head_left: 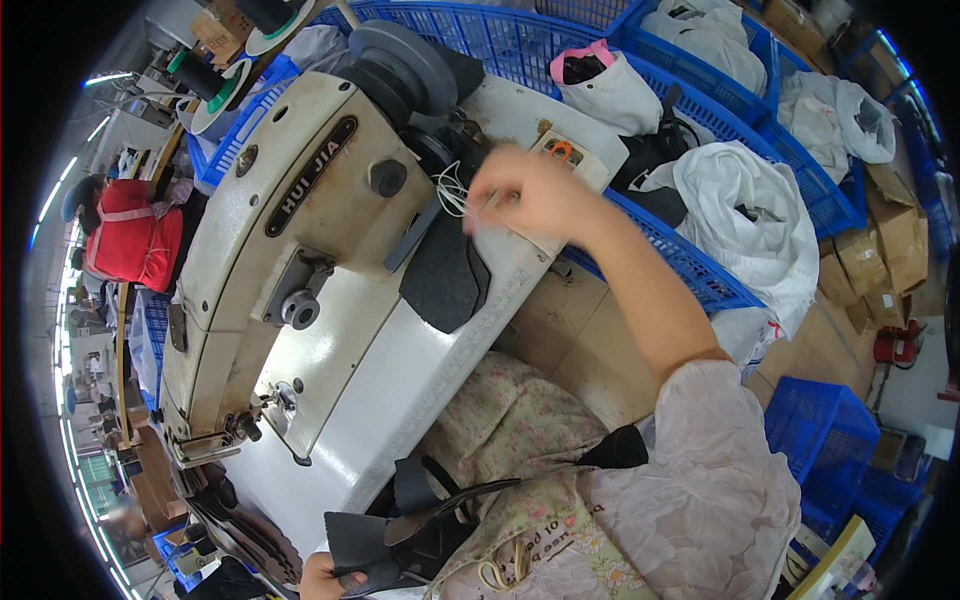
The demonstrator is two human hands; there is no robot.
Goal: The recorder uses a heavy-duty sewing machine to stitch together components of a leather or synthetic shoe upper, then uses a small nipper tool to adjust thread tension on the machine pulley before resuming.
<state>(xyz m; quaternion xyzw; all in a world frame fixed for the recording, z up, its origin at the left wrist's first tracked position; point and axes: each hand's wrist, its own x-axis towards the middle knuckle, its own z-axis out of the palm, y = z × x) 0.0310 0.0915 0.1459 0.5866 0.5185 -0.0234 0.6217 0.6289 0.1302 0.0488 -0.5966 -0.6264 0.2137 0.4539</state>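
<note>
At the lower edge my left hand is closed on black cut leather-like pieces, which look like shoe uppers and rest against my lap. My right hand is over the far right end of the white sewing table, its fingers bent and smeared by motion. Whether anything is between them cannot be made out. A loop of white cord lies right beside those fingers. Just below it, a flat black piece lies on the table. The beige sewing machine fills the left side, its needle area toward the near left.
Blue crates ring the table's far side, holding white sacks and a white bag with pink trim. Thread cones stand behind the machine. Dark pieces hang at the table's near-left edge. A person in red sits farther left.
</note>
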